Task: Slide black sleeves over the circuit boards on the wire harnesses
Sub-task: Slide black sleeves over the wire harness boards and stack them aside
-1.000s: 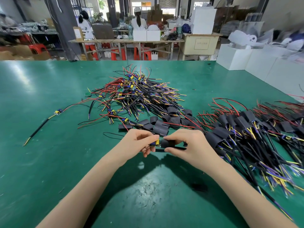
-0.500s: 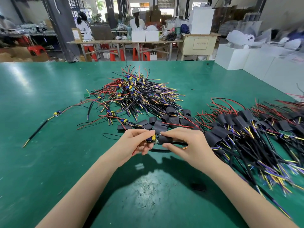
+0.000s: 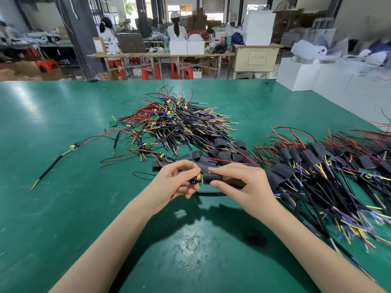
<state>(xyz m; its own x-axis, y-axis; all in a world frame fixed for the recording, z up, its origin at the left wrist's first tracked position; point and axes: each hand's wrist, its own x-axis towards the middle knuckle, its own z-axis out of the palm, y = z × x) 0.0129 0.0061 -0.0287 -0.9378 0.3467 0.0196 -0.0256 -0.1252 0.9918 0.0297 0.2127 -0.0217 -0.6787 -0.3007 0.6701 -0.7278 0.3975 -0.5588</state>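
My left hand (image 3: 175, 182) pinches a small circuit board (image 3: 196, 178) with a yellow and a blue part, just above the green table (image 3: 63, 208). My right hand (image 3: 239, 182) pinches a black sleeve (image 3: 211, 177) whose open end meets the board's right side. The harness's black cable (image 3: 211, 193) loops under both hands. Loose black sleeves (image 3: 203, 159) lie just behind my hands. A pile of bare harnesses (image 3: 179, 123) lies at the table's middle. Sleeved harnesses (image 3: 317, 166) are heaped at the right.
A single harness (image 3: 74, 146) lies apart at the left. A flat black sleeve (image 3: 257, 240) lies near my right forearm. White boxes (image 3: 317, 75) stand beyond the table's right edge. People work at benches far behind.
Both hands have lifted slightly with the board and sleeve. The sleeve's end has closed up against the board.
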